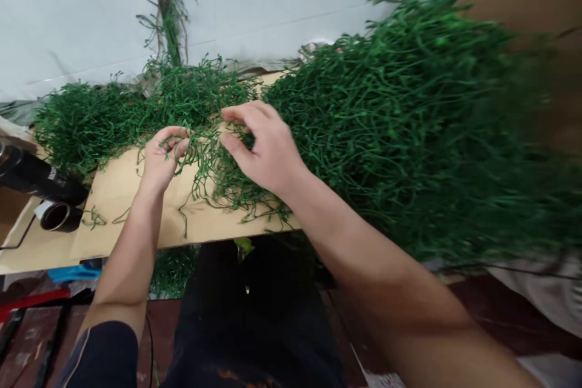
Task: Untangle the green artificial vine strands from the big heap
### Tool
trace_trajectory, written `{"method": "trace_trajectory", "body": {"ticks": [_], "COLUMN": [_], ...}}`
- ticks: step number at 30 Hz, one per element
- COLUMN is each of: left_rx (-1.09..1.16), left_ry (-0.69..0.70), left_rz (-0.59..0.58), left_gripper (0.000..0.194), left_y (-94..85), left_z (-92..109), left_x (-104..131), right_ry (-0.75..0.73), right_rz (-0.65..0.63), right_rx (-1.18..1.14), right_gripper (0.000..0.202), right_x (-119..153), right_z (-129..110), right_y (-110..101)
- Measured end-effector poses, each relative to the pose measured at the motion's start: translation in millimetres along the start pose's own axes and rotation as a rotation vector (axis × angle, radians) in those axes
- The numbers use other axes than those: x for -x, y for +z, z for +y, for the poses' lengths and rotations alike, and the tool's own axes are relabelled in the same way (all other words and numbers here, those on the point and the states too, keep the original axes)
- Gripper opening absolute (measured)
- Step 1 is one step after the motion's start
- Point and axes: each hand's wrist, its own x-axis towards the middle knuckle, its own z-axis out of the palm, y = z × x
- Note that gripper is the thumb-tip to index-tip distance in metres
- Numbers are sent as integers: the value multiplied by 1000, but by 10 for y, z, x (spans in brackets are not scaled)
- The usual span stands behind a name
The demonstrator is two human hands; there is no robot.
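Observation:
My left hand [164, 154] is closed with thumb and fingers pinched on thin green stems [186, 145], which hang over the cardboard. To its right, my right hand [264, 142] has its thumb and fingers apart, with a gap between them, just above a loose tangle of green stems [227, 179]. Nothing is plainly held in it. A large heap of green stems [364, 109] rises beside my right hand and forearm. Beyond my left hand a lower pile of stems [95, 121] spreads along the back.
Cardboard [136, 212] covers the work surface. At the left lie a black cylinder [31, 170] and a dark open tube [61, 216]. An upright stick [170, 27] with stems on it stands against the white tiled wall [254, 0]. A brown board [527, 0] rises at the right.

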Motion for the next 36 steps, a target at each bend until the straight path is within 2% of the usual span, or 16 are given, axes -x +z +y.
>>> {"method": "trace_trajectory", "body": {"ticks": [3,6,11,14,18,21,27,29,33,36], "left_rx": [56,68,-1,21,127,146,160,133,11,-108], "left_ry": [-19,-11,-4,-50,-126,-131,-137,-181,-224,-209], "left_rz": [7,7,-49,-77,-53,-48,-94,-130,-238,-346], "left_gripper": [31,32,22,21,29,30,25,31,53,48], "left_y": [211,300,379,431,450,447,403,342,215,184], "left_z": [-104,-155,-124,-88,-103,-129,-79,-38,46,112], "left_x": [-28,-77,-55,-54,-100,-121,-116,-127,-146,-123], "right_ry": [67,134,153,159,202,259,314,263,94,41], "right_rz": [-167,-281,-262,-251,-366,-403,-329,-277,-198,-206], "right_rx": [-40,-43,-87,-156,-431,-488,-307,-151,183,330], "right_gripper": [23,19,24,19,18,20,23,24,14,19], "right_x": [-75,-78,-76,-90,-92,-101,-164,-153,-75,-37], "right_z": [100,181,299,356,383,374,368,380,331,226], "right_y": [125,190,231,242,215,193,213,225,232,234]}}
